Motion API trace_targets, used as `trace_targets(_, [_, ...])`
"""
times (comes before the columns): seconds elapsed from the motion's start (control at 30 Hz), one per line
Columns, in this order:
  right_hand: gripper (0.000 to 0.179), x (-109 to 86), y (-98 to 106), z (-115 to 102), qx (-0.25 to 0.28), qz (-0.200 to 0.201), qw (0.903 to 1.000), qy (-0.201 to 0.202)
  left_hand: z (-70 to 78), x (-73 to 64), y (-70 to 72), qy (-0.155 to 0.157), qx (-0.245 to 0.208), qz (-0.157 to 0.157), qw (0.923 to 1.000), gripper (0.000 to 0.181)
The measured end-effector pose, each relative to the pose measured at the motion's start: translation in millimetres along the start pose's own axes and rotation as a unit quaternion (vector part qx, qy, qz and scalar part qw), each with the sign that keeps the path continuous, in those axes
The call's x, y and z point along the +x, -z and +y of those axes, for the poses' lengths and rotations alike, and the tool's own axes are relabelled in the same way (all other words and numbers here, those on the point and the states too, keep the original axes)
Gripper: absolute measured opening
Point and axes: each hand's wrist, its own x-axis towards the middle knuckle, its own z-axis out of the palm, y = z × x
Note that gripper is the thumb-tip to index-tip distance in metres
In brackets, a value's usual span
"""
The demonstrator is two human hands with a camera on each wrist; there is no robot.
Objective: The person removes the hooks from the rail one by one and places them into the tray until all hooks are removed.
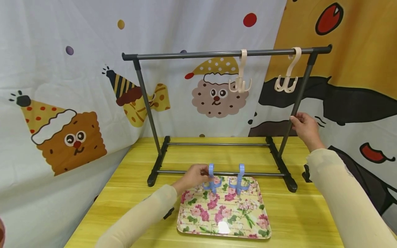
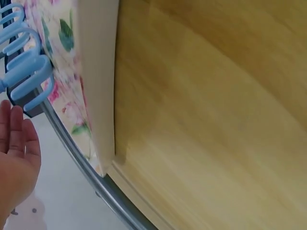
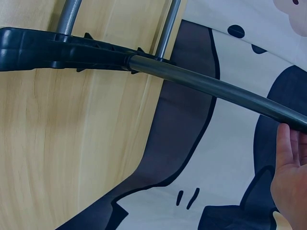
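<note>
My left hand (image 1: pixel 195 177) is at the back left of a floral tray (image 1: pixel 223 217), pinching the stem of a blue multi-prong hook hanger (image 1: pixel 212 184). In the left wrist view this hanger (image 2: pixel 29 74) lies just past the fingers, and the thumb is hidden. A second blue hook hanger (image 1: pixel 240 182) lies beside it on the tray. My right hand (image 1: pixel 305 129) grips the right upright of a dark grey garment rack (image 1: pixel 298 100) between thumb and fingers. From the rack's top bar hang two cream hook hangers, one right of the middle (image 1: pixel 242 74) and one near the right end (image 1: pixel 291 74).
The rack's black right foot (image 1: pixel 286 177) and lower front rail (image 1: pixel 263 174) stand on the yellow wood table (image 1: pixel 297 220), close behind the tray. A cartoon-printed curtain (image 1: pixel 93 41) hangs behind. A small black object (image 1: pixel 306 174) is right of the rack foot.
</note>
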Motion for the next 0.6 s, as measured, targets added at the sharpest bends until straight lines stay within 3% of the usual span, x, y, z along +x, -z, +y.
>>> trace_targets(0.1, [0.064, 0.0, 0.3, 0.3, 0.001, -0.002, 1.0000, -0.004, -2.4, -2.2, 6.7, -0.005, 0.005, -0.002, 1.0000, 0.012])
trace_targets(0.23, [0.063, 0.2, -0.7, 0.9, 0.002, -0.004, 1.0000, -0.004, -4.7, -5.1, 19.9, -0.011, 0.016, 0.018, 0.9997, 0.021])
trace_targets(0.4, [0.059, -0.4, -1.7, 0.2, 0.002, -0.001, 1.0000, 0.002, -1.7, -7.0, 41.6, -0.013, 0.020, 0.074, 0.9970, 0.022])
trace_targets(0.6, [0.058, -1.6, -0.5, -0.4, -0.001, -0.001, 1.0000, 0.005, 9.8, -8.1, 71.6, -0.006, 0.026, 0.157, 0.9872, 0.026])
